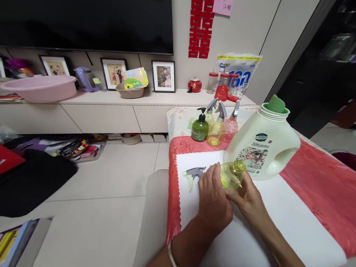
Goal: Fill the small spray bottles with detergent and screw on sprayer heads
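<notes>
Both my hands are closed around a small clear yellow bottle [230,176], tilted with its capless neck toward the right. My left hand [213,196] wraps its body from the left, hiding part of it. Fingers of my right hand [248,196] grip it from the right, just below the neck. Beside my left hand, a grey spray trigger head [195,173] lies on the white mat [191,209]. Close behind my right hand stands a large pale green jug [262,141] with a green cap or scoop [276,104] set in its mouth.
Behind the mat stand a green pump bottle [199,126], a yellow spray bottle [216,132], a pink spray bottle [230,125] and another sprayer. A red cloth [332,193] covers the table. The cabinet [98,112] holds picture frames and a pink basin [44,91].
</notes>
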### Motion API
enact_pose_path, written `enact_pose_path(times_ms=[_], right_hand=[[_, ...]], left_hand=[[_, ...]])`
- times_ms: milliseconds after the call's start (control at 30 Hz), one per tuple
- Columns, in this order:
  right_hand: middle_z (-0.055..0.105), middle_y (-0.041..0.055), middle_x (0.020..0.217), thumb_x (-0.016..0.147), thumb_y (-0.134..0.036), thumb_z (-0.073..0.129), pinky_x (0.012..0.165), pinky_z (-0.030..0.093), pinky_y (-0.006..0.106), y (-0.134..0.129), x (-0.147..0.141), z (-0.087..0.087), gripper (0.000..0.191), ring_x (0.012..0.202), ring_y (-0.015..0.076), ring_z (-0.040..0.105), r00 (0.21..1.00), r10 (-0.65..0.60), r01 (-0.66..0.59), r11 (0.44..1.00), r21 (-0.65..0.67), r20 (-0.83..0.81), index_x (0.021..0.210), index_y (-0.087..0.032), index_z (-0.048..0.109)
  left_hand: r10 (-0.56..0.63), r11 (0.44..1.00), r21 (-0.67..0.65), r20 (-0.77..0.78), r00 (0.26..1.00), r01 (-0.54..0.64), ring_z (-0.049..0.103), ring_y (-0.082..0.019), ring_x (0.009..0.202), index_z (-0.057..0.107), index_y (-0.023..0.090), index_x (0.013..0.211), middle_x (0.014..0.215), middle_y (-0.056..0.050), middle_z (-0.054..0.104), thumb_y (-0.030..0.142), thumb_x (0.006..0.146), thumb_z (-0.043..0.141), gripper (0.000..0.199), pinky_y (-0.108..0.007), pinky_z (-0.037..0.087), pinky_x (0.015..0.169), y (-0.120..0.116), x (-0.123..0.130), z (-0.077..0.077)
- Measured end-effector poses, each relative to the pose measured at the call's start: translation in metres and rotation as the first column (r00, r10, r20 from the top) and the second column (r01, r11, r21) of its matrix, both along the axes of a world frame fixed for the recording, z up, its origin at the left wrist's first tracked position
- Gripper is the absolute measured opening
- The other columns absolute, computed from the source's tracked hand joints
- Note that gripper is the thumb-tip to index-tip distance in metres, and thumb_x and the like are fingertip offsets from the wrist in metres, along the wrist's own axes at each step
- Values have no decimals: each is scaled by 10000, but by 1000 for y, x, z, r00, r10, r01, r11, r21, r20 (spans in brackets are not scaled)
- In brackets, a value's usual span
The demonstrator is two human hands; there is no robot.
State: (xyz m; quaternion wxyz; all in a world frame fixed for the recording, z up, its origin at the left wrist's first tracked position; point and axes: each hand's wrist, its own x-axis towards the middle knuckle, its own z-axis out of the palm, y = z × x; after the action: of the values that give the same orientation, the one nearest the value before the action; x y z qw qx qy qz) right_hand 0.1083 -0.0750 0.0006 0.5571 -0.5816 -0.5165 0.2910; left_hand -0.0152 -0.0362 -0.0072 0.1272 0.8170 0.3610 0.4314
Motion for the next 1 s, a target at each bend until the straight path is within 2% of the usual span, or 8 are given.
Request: enact_pose_path(times_ms=[267, 400, 500, 633, 733, 800, 900, 1000], right_hand=[[412, 118, 1458, 932, -536, 594, 1118, 462, 421, -7, 8, 2, 660, 1341, 261, 446, 973, -46, 51, 999, -16, 227, 1471, -184, 444], [469, 86, 1405, 960, -501, 602, 969, 565, 334, -18, 16, 18, 555, 1230, 219, 539, 953, -35, 37, 999, -2, 300, 1427, -214, 515], [546, 69, 1307, 969, -469, 620, 908, 570, 290, -31, 31, 35, 433, 1108, 182, 599, 923, -165, 136, 985, 105, 348, 1325, -223, 599], [618, 76, 1172, 911, -471, 704, 920, 546, 311, -43, 64, 52, 440, 1029, 184, 629, 845, -462, 388, 876, 286, 269, 1251, -197, 652], [624, 88, 1161, 824, -517, 767, 1009, 512, 428, -42, 90, 59, 547, 1065, 234, 624, 774, -617, 564, 775, 287, 144, 1239, -176, 665], [616, 92, 1186, 761, -543, 795, 1048, 481, 502, -36, 106, 60, 637, 1121, 271, 602, 748, -655, 618, 746, 249, 105, 1262, -174, 658], [605, 103, 1223, 672, -546, 832, 1061, 458, 544, -23, 124, 60, 741, 1173, 310, 574, 775, -624, 601, 776, 191, 97, 1280, -161, 655], [619, 102, 1200, 638, -523, 840, 1006, 502, 492, -11, 137, 58, 719, 1145, 308, 592, 827, -555, 541, 830, 137, 93, 1233, -152, 679]], left_hand=[[50, 998, -25, 29, 998, -49, 491, -339, 1332, 249, 69, 1475, 1426, -228, 528, 318, 883, 544, 707, -503, 377, 1104, 12, 7, -9], [90, 995, -41, 11, 996, -89, 567, -337, 1261, 278, 93, 1454, 1361, -211, 598, 365, 865, 604, 726, -547, 363, 1104, 18, 12, -10], [101, 993, -66, 2, 995, -101, 584, -339, 1248, 297, 118, 1434, 1345, -202, 615, 372, 816, 682, 771, -586, 337, 1114, 18, 13, -6], [75, 992, -99, 5, 997, -74, 621, -326, 1196, 333, 144, 1401, 1297, -173, 651, 372, 747, 758, 812, -594, 330, 1127, 17, 15, -2], [85, 990, -116, 5, 996, -84, 625, -324, 1190, 343, 149, 1391, 1292, -166, 656, 352, 729, 776, 817, -596, 334, 1128, 16, 17, 0], [101, 988, -115, 11, 995, -99, 618, -331, 1206, 339, 143, 1393, 1301, -171, 650, 327, 722, 779, 823, -605, 338, 1122, 17, 17, -1], [130, 987, -95, 15, 991, -128, 610, -343, 1218, 330, 132, 1399, 1308, -184, 642, 308, 724, 772, 826, -616, 356, 1101, 18, 19, -2], [148, 986, -78, 12, 989, -147, 613, -343, 1212, 316, 125, 1409, 1306, -187, 640, 315, 730, 763, 835, -614, 369, 1090, 19, 20, -4]])
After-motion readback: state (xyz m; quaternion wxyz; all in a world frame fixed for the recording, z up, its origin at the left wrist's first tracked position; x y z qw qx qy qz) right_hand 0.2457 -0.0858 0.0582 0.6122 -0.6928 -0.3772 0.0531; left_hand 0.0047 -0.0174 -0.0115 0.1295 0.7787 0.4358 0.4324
